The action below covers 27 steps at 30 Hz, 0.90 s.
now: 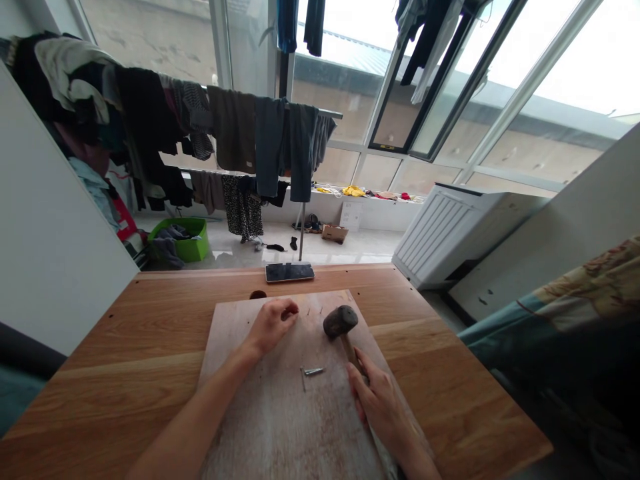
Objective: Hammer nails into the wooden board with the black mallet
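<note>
**Windows (335, 100) & hung laundry (233, 130) behind, wood tabletop (430, 360) in front: mallet (341, 323) at the ready by two upright nails (315, 311)**

We're at the nailing step, as far as we can judge. Pale board (280, 433) lies mid-tabletop, running from the near edge almost to the far edge, where a phone (290, 272) sits. Upright nails appear to stand in the board, toward the tabletop's far edge, btwn our L hand (273, 325) and the mallet head. Loose nails (314, 371) lie on the board, closer to the near edge.

Next move prob. calls for a nail held plumb in our L fingers, then light taps w/ the mallet, tips kept clear b/c the head is close by.

Pose: L forearm slants up from the near edge, wrist low over the board, fingers curled in at the tips; can't tell if they pinch a nail. R hand (373, 390), on the side toward the tabletop's right edge, has its fingers wrapped round the wooden handle, head tipped toward the far edge. Can't tell if the head hovers or touches the board.
</note>
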Motion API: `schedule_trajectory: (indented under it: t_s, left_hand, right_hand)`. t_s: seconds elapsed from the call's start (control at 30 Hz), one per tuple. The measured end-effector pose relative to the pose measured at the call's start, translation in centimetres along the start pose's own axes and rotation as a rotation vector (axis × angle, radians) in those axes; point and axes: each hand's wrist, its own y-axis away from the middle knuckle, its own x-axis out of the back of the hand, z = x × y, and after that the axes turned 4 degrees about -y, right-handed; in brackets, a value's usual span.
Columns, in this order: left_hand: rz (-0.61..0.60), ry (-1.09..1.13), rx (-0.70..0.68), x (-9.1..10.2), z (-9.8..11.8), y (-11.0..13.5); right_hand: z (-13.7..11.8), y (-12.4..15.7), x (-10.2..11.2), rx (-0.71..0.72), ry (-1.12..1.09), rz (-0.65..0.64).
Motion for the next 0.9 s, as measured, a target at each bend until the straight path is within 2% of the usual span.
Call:
schedule_trajectory:
  t_s: [0.2, 0.33, 0.53, 0.9]
  left_hand:
    - [0.025, -0.116, -0.033, 0.3, 0.4, -0.1]
    - [0.028, -0.104, -0.043, 0.3, 0.3, -0.2]
    - [0.052, -0.069, -0.037, 0.2, 0.1, -0.3]
    - [0.050, -0.042, -0.042, -0.2, -0.4, -0.3]
  right_hand:
    - [-0.7, -0.1, -0.2, -0.033, -0.030, -0.030]
    - [-1.7, -0.9, -1.0, 0.044, -0.083, -0.030]
    - [-3.3, -2.5, -2.5, 0.151, -0.007, -0.045]
    - [-2.5, -3.3, -4.0, 0.227, 0.119, 0.019]
